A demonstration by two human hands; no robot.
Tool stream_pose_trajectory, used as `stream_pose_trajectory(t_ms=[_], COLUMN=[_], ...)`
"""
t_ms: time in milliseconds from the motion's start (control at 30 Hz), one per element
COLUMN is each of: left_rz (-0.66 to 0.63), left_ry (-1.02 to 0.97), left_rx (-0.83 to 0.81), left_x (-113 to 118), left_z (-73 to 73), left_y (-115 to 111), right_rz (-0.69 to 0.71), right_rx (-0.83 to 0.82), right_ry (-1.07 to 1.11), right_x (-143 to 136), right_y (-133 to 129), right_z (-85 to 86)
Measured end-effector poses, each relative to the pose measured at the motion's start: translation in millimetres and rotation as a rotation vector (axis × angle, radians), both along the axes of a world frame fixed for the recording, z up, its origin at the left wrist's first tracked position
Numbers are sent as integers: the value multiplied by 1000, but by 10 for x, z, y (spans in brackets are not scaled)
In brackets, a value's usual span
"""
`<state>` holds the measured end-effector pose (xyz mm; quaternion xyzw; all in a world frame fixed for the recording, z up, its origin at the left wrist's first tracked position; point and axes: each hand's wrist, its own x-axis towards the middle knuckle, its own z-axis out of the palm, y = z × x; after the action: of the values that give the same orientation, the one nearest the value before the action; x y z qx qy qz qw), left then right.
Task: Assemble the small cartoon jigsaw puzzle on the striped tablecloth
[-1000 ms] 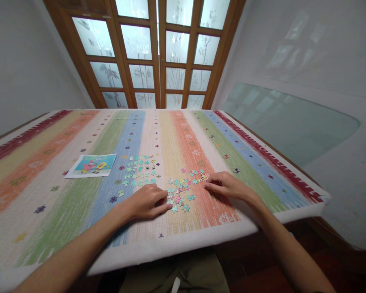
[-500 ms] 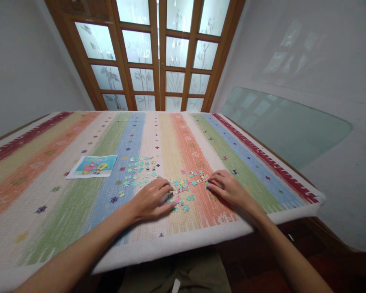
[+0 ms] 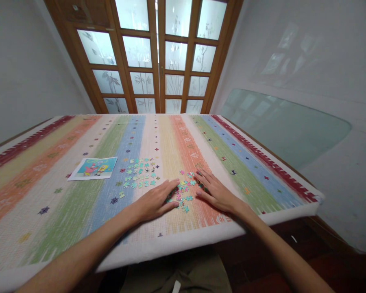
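A loose pile of small teal, pink and yellow puzzle pieces (image 3: 183,191) lies on the striped cloth near the front edge. My left hand (image 3: 158,200) rests against the pile's left side, fingers extended and thumb apart. On the right side, my right hand (image 3: 215,191) touches the pile with its fingers spread. Neither hand visibly grips a piece. Left of the pile, teal and pale pieces (image 3: 140,173) are laid out in rough rows. Farther left lies a printed picture (image 3: 94,168) with a pink and a yellow cartoon figure.
The table (image 3: 171,242) is covered by a striped, patterned cloth with a white border. One single piece (image 3: 121,195) lies below the rows. Wooden doors with glass panes (image 3: 140,53) stand behind the table, and a pale glass panel (image 3: 286,126) is at the right wall.
Both hands have moved inward around the pile, the right hand further left, and their fingers have straightened. The pieces between them are bunched closer together.
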<state>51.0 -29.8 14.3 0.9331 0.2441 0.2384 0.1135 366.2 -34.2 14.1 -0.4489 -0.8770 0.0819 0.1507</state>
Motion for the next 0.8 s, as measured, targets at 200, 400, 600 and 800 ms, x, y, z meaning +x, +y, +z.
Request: stream_pose_trajectory(t_ms=[200,400,600,800], left_rz=[-49,-3,2,-69], left_ry=[84,242,146,83], left_rx=[7,-87,-105,-38], left_x=[-34,-7,13,8], left_z=[28,-26,-39,-4], left_y=[-40,-92,-86,-102], right_rz=[123,175,233,199], right_rx=[-93,-136,-210,-186], right_ry=[-83,-77,-54,-27], right_x=[-147,-310,-388,-414], right_y=[236,196,49,193], right_z=[-10,14,54,37])
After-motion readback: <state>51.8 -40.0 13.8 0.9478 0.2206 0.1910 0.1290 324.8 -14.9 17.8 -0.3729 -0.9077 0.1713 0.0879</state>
